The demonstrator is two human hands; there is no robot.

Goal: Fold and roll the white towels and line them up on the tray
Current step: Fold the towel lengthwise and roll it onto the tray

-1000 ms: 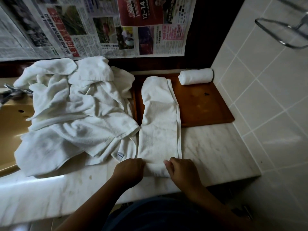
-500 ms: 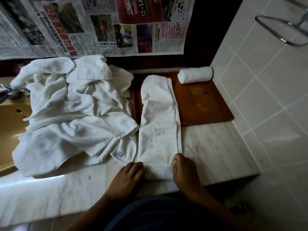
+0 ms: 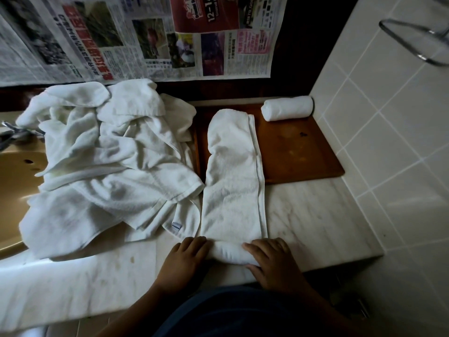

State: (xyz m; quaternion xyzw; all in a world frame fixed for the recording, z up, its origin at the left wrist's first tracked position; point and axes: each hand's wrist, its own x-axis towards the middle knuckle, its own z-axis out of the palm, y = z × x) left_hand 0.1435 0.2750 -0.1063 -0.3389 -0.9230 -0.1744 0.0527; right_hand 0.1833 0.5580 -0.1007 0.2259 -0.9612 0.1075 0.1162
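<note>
A long folded white towel (image 3: 233, 181) lies lengthwise from the brown wooden tray (image 3: 301, 156) down to the counter's front edge. Its near end is curled into a short roll. My left hand (image 3: 187, 260) grips the roll's left end and my right hand (image 3: 272, 260) lies over its right end. One finished rolled towel (image 3: 288, 108) rests at the tray's far right corner. A heap of loose white towels (image 3: 104, 161) lies to the left, partly over the sink.
The marble counter (image 3: 315, 220) ends at a tiled wall on the right. A tan sink (image 3: 17, 181) with a tap sits at the left. Newspaper (image 3: 145, 37) hangs along the back wall. A metal towel ring (image 3: 413, 37) sticks out upper right.
My hands slid back to the towel's near end, then curled it over. The end now stands as a small roll under both hands.
</note>
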